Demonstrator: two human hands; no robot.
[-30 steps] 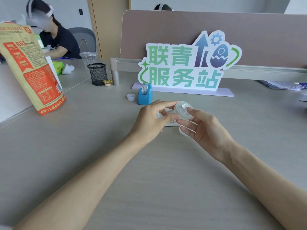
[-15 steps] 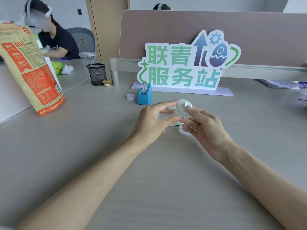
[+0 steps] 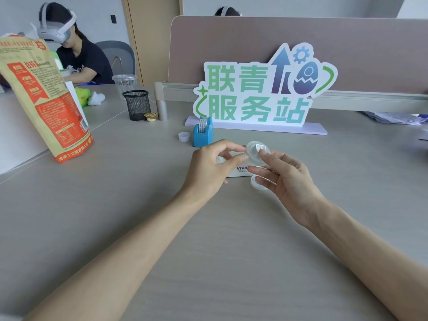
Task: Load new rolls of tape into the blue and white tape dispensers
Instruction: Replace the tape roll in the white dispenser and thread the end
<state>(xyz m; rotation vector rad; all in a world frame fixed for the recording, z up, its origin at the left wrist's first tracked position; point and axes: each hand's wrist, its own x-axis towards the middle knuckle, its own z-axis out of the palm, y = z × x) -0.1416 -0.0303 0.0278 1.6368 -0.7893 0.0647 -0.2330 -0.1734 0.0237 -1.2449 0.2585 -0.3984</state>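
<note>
Head: left hand [image 3: 208, 169] half-hides white dispenser [image 3: 238, 171].

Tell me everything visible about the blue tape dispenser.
The blue tape dispenser is a small blocky body of what looks like smooth plastic, standing upright on the grey table. A roll of printed white tape sits in its top, so it looks loaded. It stands just before the sign's lilac base, a small white cap close on its left, apart. The left hand and right hand work nearer the camera, not touching it.
</note>
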